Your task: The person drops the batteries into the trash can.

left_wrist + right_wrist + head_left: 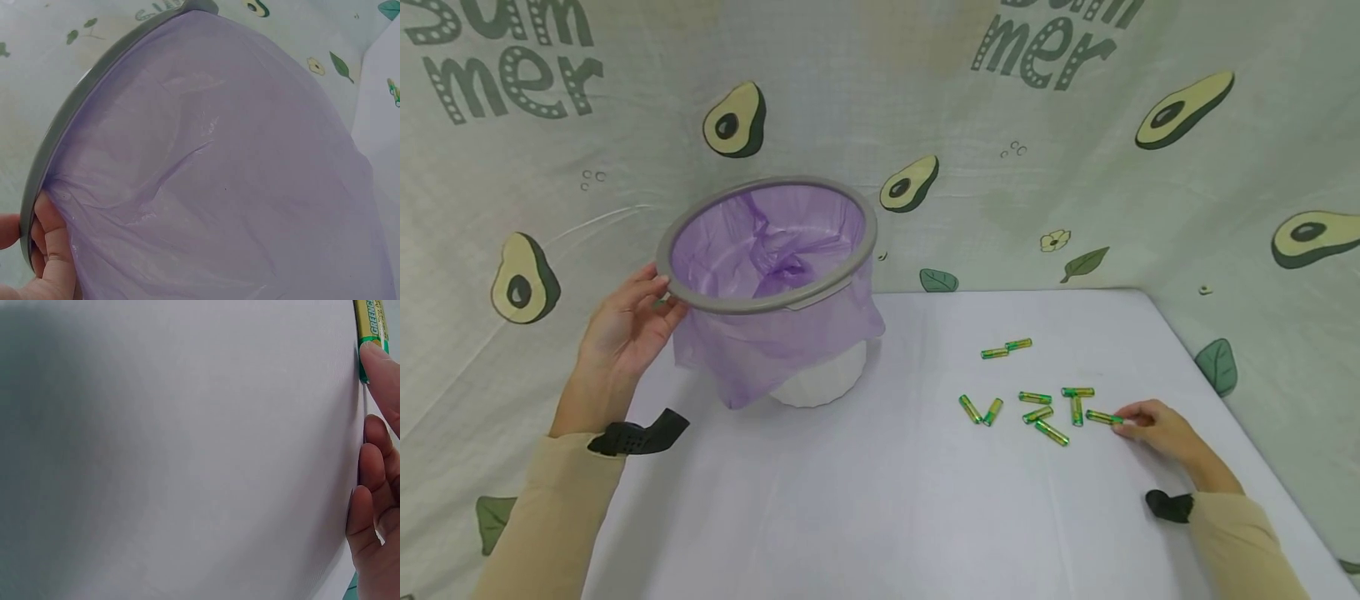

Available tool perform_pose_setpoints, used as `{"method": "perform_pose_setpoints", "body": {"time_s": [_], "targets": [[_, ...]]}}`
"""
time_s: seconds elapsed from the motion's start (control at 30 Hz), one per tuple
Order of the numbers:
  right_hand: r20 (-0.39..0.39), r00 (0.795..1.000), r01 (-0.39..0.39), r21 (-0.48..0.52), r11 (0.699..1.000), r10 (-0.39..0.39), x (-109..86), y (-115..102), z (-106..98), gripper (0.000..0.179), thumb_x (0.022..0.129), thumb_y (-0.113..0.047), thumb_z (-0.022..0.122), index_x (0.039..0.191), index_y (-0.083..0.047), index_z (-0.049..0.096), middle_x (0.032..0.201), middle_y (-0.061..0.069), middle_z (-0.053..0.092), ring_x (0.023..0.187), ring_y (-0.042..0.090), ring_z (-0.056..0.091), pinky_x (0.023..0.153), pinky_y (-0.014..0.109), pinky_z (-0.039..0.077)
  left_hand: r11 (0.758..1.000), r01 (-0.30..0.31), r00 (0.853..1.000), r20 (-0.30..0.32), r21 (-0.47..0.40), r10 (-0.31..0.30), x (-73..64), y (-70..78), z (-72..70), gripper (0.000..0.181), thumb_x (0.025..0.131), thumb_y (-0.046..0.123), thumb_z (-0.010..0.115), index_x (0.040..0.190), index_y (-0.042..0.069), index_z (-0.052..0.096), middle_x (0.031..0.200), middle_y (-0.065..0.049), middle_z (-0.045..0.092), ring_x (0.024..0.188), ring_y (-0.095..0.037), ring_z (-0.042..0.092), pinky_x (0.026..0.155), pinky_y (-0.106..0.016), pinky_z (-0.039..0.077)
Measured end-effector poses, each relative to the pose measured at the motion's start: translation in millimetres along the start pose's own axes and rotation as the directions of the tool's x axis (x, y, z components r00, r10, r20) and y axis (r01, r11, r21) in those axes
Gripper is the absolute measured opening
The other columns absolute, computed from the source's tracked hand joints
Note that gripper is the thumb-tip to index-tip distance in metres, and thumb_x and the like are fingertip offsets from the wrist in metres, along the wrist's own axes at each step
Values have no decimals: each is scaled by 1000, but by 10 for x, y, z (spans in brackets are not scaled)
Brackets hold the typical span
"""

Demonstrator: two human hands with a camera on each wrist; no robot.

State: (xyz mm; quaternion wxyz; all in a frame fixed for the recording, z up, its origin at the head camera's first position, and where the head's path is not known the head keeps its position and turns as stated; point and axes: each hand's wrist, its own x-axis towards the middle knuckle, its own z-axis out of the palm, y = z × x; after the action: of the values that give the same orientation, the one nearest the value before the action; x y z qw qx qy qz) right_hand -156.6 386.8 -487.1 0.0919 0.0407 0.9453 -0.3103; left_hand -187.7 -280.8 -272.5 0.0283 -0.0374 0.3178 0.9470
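Note:
A white bin [823, 375] with a grey rim ring [730, 306] and a purple bag [775, 337] draped over its wall stands at the left of the table. My left hand [634, 321] grips the near-left side of that ring, thumb outside and fingers underneath, as the left wrist view also shows. At the right, my right hand [1165, 433] pinches the end of a green and gold battery [1101, 417] lying on the table. In the right wrist view the thumb [381, 375] presses this battery's end, and the other fingers are curled beside it.
Several more batteries [1052, 432] lie in a loose group left of my right hand. Two batteries [995, 353] lie farther back. The white table [887, 517] meets a printed cloth [820, 92] behind it. Each wrist wears a black strap [638, 435].

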Motion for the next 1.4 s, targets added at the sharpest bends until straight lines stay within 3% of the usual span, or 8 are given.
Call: {"method": "perform_pose_setpoints", "body": {"time_s": [0.33, 0.53, 0.87, 1.0, 1.17, 1.27, 1.4], "targets": [[-9, 1000, 12, -14, 1000, -12, -40, 1, -11, 47, 85, -33, 67, 106, 9, 58, 93, 14, 57, 78, 14, 44, 63, 23, 36, 1000, -5, 1000, -10, 20, 5, 2, 6, -6, 50, 90, -10, 49, 131, 14, 35, 126, -3, 41, 107, -19, 44, 85, -29, 52], [6, 1000, 4, -4, 1000, -4, -34, -12, -25, 46, 84, -34, 68, 106, 6, 59, 87, 5, 60, 72, 6, 44, 60, 19, 37, 999, -21, 1000, 1, 50, 21, -13, 9, -17, 43, 90, -10, 49, 128, 10, 41, 122, -4, 44, 102, -20, 47, 82, -29, 54], [4, 1000, 8, 29, 1000, -8, -47, -119, -140, 48, 88, -37, 63, 110, 5, 57, 92, 5, 63, 73, -4, 45, 61, 20, 42, 988, -43, 999, -1, 150, 43, -17, 2, -4, 39, 89, -8, 51, 125, 8, 47, 123, -4, 44, 100, -21, 49, 81, -27, 55], [-26, 999, 41, 64, 997, -39, 105, 41, -124, 49, 86, -42, 64, 111, 0, 57, 93, 4, 63, 83, 4, 48, 65, 27, 43, 982, -50, 999, -5, 181, 51, -21, 0, 1, 40, 89, -7, 53, 126, 9, 48, 125, -3, 41, 103, -20, 49, 82, -26, 55], [-104, 992, 86, 88, 992, -77, 393, 339, -62, 42, 84, -48, 63, 109, -15, 57, 92, -5, 60, 84, 2, 49, 64, 22, 41, 982, -50, 998, -17, 180, 54, -30, 2, 4, 41, 88, -6, 54, 126, 9, 49, 125, -3, 43, 102, -19, 49, 81, -26, 55], [-128, 987, 118, 144, 983, -99, 380, 155, -119, 34, 86, -40, 65, 108, -15, 59, 91, -4, 60, 82, 5, 50, 61, 24, 42, 983, -51, 998, -23, 175, 55, -34, 2, 3, 43, 88, -7, 55, 127, 10, 48, 126, -2, 42, 104, -19, 48, 82, -26, 55], [-137, 981, 160, 159, 974, -139, 133, -457, -289, 35, 88, -33, 64, 109, -5, 57, 88, -7, 60, 78, 3, 51, 61, 24, 43, 984, -48, 998, -26, 174, 54, -33, 1, 6, 44, 88, -7, 55, 128, 10, 47, 128, -2, 40, 106, -18, 46, 83, -27, 55]]}}
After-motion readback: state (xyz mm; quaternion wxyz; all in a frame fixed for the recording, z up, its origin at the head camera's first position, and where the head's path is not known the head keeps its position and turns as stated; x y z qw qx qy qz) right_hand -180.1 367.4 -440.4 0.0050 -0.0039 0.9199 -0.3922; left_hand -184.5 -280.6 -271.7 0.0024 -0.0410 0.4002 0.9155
